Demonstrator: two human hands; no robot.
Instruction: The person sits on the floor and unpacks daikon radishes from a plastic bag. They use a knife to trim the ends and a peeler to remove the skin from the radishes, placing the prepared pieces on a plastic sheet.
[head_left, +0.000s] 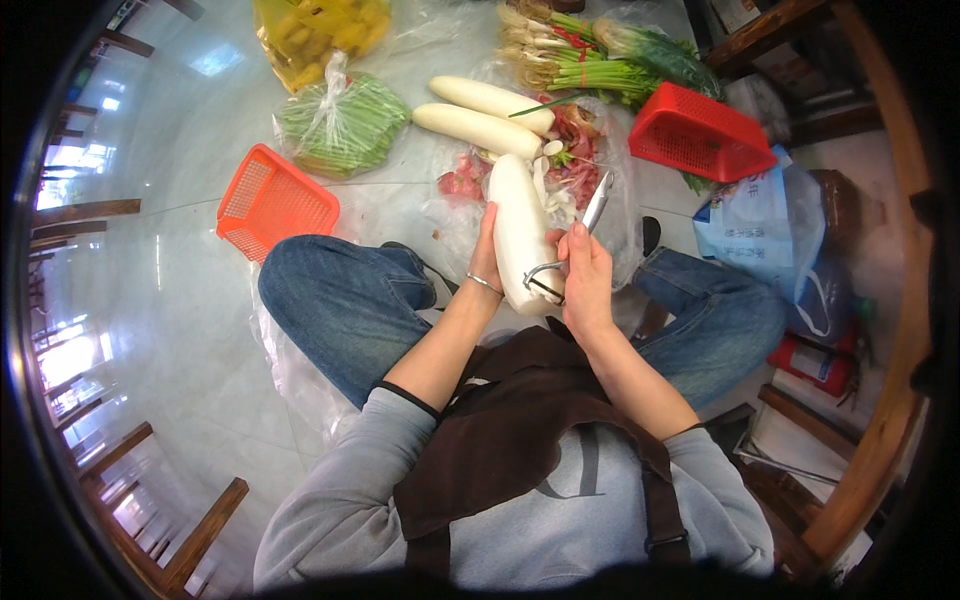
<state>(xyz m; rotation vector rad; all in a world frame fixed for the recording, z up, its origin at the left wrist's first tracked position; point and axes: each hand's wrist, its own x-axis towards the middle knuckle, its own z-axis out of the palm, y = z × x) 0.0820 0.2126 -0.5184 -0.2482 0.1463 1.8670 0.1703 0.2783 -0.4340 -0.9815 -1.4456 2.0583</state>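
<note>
A thick white daikon radish (517, 217) is held between my knees, its near end towards my apron. My left hand (485, 244) grips its left side, a metal bangle on the wrist. In my right hand (585, 274) is a metal Y-shaped peeler (598, 201), its handle pointing away and its blade end lying against the radish's near end. Beyond it, two more daikon radishes (480, 129) lie side by side on the floor. Pale and reddish peelings (574, 150) are heaped on a clear plastic bag (619, 251) under the radish.
An orange-red plastic basket (289, 202) stands by my left knee, a red basket (701, 135) at the right. Bagged green vegetables (345, 127), a yellow bag (319, 37) and bundled scallions (555, 52) lie further off. A blue-white bag (769, 217) and a fire extinguisher (817, 364) are at the right.
</note>
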